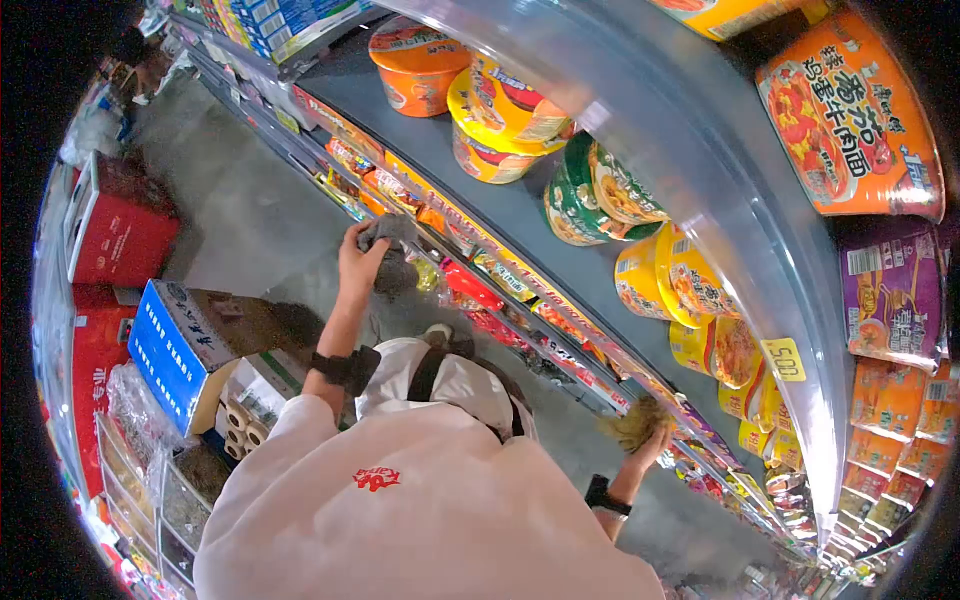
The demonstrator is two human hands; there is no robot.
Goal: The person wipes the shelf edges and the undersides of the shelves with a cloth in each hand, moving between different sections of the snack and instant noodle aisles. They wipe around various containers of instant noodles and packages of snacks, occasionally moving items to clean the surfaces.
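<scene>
Grey cloth [388, 232] is bunched in the clenched grip of the left hand [358, 265], which presses it against the front edge of a packet shelf [520, 290]. Farther along that edge, the right hand [655, 445] grasps a tan bristly tuft [632, 425]. Noodle bowls [500, 110] crowd the shelf above. Bare floor [230, 200] lies open to the left, beside a blue carton [175, 350].
</scene>
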